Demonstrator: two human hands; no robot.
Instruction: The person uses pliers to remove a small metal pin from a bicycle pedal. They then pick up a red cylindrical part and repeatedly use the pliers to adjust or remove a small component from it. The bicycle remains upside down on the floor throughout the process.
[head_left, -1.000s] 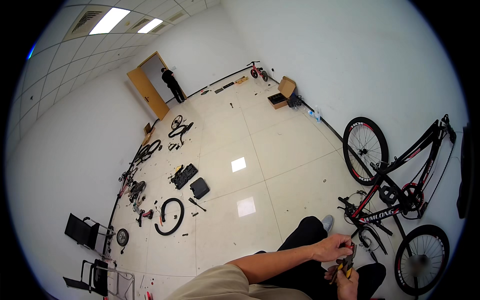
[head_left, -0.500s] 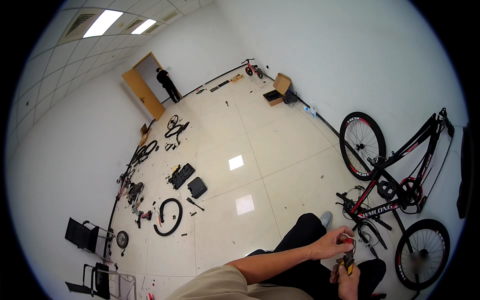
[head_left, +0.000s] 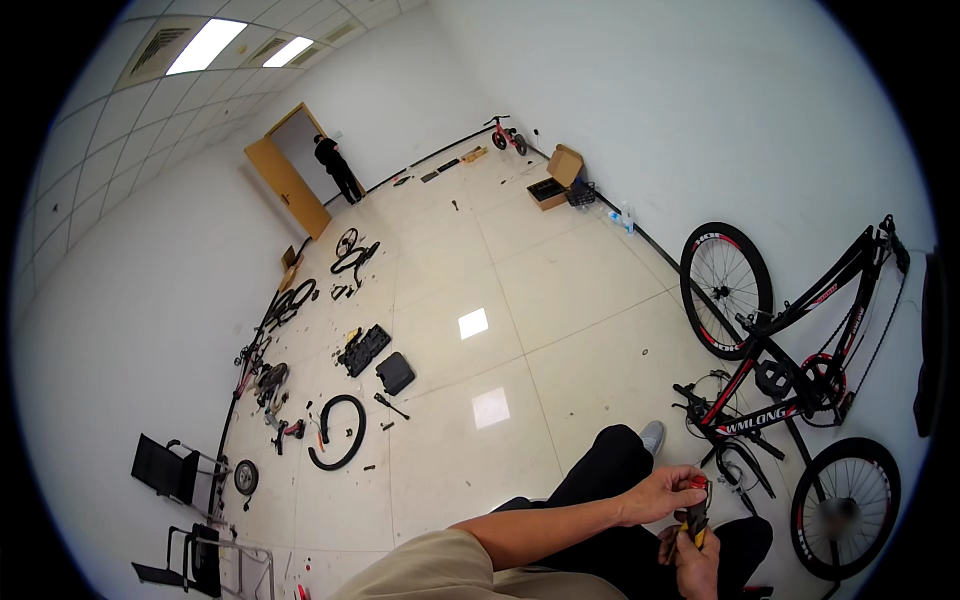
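Note:
My left hand (head_left: 655,496) is closed in a pinch on a small red part (head_left: 698,482), whose kind I cannot make out. Just below it, my right hand (head_left: 697,565) grips pliers with yellow handles (head_left: 687,527) and dark jaws (head_left: 698,511) pointing up at the red part. Whether the jaws bite on it is too small to tell. Both hands are close together above my dark-trousered legs. To their right stands a black and red bicycle frame (head_left: 750,420), with a brake lever and cables (head_left: 708,392) hanging near its lower end.
One wheel (head_left: 725,290) leans by the wall and another wheel (head_left: 846,508) lies near my right knee. Across the floor are a loose tyre (head_left: 355,440), black tool cases (head_left: 396,373) and several bicycle parts. Chairs (head_left: 170,468) stand at left; a person (head_left: 337,170) is by the door.
The fingers of my left hand have come down and closed more tightly at the red part. My right hand with the pliers has hardly moved.

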